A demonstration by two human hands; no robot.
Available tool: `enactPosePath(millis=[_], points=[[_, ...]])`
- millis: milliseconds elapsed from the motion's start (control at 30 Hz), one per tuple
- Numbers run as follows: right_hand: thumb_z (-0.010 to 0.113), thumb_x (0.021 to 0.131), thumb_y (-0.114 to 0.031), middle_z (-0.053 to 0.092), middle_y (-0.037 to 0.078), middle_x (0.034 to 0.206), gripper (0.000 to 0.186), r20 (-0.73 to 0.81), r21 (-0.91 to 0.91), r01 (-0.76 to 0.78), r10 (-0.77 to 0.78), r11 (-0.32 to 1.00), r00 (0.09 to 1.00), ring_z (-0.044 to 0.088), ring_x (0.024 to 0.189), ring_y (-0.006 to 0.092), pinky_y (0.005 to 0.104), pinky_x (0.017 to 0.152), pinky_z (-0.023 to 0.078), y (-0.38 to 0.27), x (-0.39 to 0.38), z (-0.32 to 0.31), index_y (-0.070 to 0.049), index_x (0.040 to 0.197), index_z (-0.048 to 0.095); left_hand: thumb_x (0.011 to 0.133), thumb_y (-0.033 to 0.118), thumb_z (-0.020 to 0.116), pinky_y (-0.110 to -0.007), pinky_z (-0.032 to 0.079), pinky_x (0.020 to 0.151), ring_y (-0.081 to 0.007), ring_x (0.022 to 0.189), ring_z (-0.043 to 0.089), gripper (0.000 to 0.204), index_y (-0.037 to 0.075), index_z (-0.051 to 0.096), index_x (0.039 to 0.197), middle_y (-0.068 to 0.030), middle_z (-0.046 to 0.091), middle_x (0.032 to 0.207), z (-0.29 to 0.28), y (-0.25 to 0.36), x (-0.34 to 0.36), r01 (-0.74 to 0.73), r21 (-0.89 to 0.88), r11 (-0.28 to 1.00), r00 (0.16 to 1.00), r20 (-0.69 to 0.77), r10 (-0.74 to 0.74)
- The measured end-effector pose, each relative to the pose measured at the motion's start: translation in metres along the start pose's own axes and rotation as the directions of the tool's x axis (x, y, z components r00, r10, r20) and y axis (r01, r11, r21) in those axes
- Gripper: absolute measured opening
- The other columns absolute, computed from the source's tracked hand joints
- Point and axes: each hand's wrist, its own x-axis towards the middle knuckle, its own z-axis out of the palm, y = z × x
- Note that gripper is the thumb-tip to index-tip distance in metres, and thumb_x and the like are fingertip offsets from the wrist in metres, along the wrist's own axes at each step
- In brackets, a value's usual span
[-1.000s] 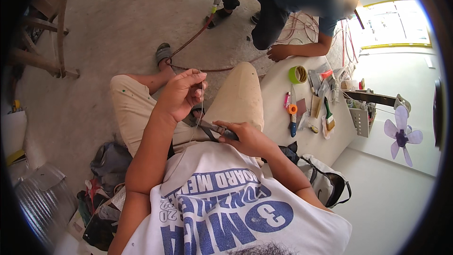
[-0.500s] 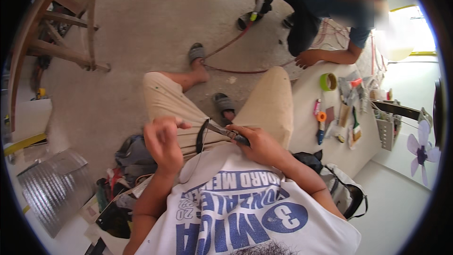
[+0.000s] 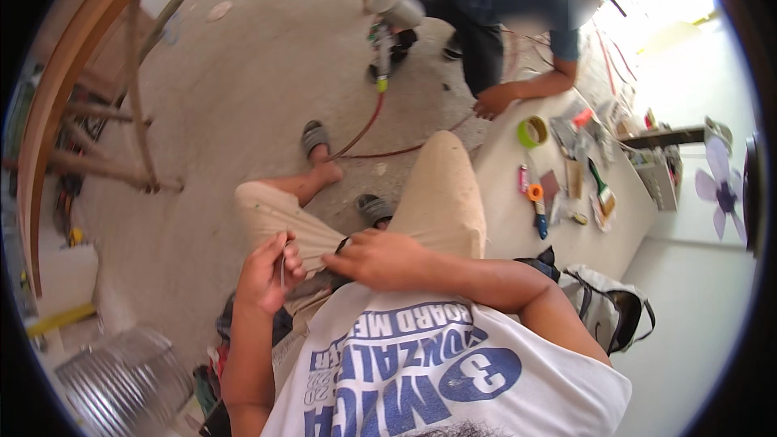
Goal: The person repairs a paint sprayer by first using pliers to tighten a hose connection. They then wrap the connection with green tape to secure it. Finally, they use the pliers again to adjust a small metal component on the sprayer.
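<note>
My left hand (image 3: 273,273) is raised over my lap, its fingers closed on a thin, pale, wire-like piece (image 3: 282,272). Close beside it, my right hand (image 3: 387,260) lies palm down across my lap with its fingers curled and pointing left. Whatever it holds is hidden under the palm. A small black piece (image 3: 344,243) shows just past its fingertips, and something dark lies below them against the beige trousers (image 3: 441,194). The pliers-like tool seen earlier cannot be made out now.
On the pale board to my right lie a green tape roll (image 3: 532,132), a paintbrush (image 3: 603,194) and an orange-and-blue tool (image 3: 538,210). A person (image 3: 518,24) squats ahead with a spray gun (image 3: 384,40); its red hose (image 3: 364,133) crosses the floor. A fan (image 3: 719,186) stands right.
My right hand has moved left, and the tool in it has dropped from sight. My left hand has turned, lowered and closed on the thin piece. The view has shifted.
</note>
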Motion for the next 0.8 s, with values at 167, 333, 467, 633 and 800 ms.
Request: enactPosePath(millis=[167,333,467,633,800], points=[[0.052,0.086,-0.011,0.071,0.019,0.090,0.029,0.144,0.190,-0.080,0.052,0.978,0.988,0.069,0.087,0.0374,0.0479,0.078,0.054,-0.005,0.022,0.019,-0.003,0.112,0.062,0.104,0.018,0.052,-0.030,0.051,0.068,-0.0145,0.071,0.060,0.015,0.004,0.056,0.110,-0.0033,0.057,0.080,-0.005,0.012,-0.023,-0.502,0.705,0.501,0.800,0.158,0.579],[0.057,0.082,-0.006,0.069,0.025,0.090,0.037,0.161,0.369,-0.329,0.289,0.869,0.944,0.067,0.086,0.0441,0.0520,0.079,0.052,0.000,0.039,0.026,-0.004,0.118,0.063,0.104,0.023,0.052,-0.029,0.052,0.074,-0.0141,0.080,0.063,0.020,0.006,0.055,0.111,-0.0019,0.059,0.082,-0.025,0.018,-0.037,-0.615,0.509,0.602,0.600,-0.193,0.776],[0.062,0.091,-0.017,0.065,0.031,0.087,0.029,0.102,0.464,-0.379,0.377,0.801,0.921,0.063,0.086,0.0474,0.0524,0.077,0.049,0.000,0.058,0.030,-0.003,0.116,0.065,0.105,0.025,0.052,-0.032,0.053,0.080,-0.0154,0.087,0.063,0.022,0.003,0.055,0.108,-0.0041,0.062,0.093,-0.078,-0.018,-0.042,-0.298,0.898,0.323,0.784,0.037,0.620],[0.061,0.093,-0.017,0.064,0.031,0.084,0.029,0.113,0.401,-0.405,0.395,0.822,0.912,0.063,0.084,0.0477,0.0513,0.075,0.049,-0.010,0.067,0.030,-0.002,0.118,0.064,0.106,0.025,0.048,-0.028,0.050,0.062,-0.0130,0.066,0.058,0.031,0.002,0.056,0.086,-0.0029,0.061,0.081,-0.050,-0.056,-0.047,-0.351,0.458,0.816,0.821,-0.269,0.504],[0.061,0.094,-0.020,0.067,0.025,0.080,0.033,0.161,0.293,-0.473,0.444,0.831,0.881,0.067,0.079,0.0427,0.0476,0.072,0.049,-0.009,0.059,0.026,-0.001,0.121,0.062,0.105,0.029,0.049,-0.031,0.039,0.050,-0.0116,0.053,0.047,0.037,0.003,0.051,0.078,-0.0024,0.054,0.069,-0.092,-0.051,-0.036,-0.189,0.874,0.447,0.473,-0.318,0.822]])
